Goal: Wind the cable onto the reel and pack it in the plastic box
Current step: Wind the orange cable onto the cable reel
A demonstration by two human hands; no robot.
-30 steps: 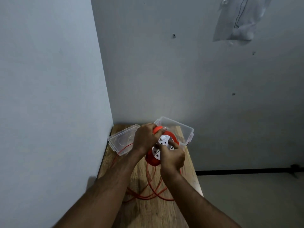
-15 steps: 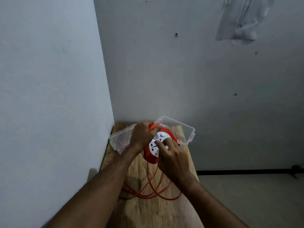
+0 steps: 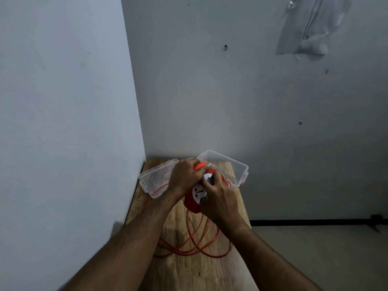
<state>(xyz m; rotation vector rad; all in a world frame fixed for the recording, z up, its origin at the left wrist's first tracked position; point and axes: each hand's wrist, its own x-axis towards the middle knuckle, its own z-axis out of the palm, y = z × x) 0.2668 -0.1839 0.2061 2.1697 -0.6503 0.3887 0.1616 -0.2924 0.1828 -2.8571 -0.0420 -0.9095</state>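
Observation:
An orange cable reel (image 3: 192, 203) with a white socket face is held upright above a wooden table (image 3: 189, 265). My left hand (image 3: 185, 177) grips the reel's orange handle at the top. My right hand (image 3: 218, 198) lies over the white face, its fingers curled on the face's knob. Loose loops of orange cable (image 3: 197, 242) trail from the reel onto the table. A clear plastic box (image 3: 231, 168) stands open behind the reel, and its clear lid (image 3: 155, 179) lies to the left.
The narrow table sits in a corner, with one wall along its left edge and another behind it. To the right the tabletop ends and grey floor (image 3: 315, 248) lies below. A strand of cable runs under the lid.
My right hand has turned round on the reel's white face, from the lower right toward the top. The cable loops on the table have shifted slightly. My left hand keeps its hold.

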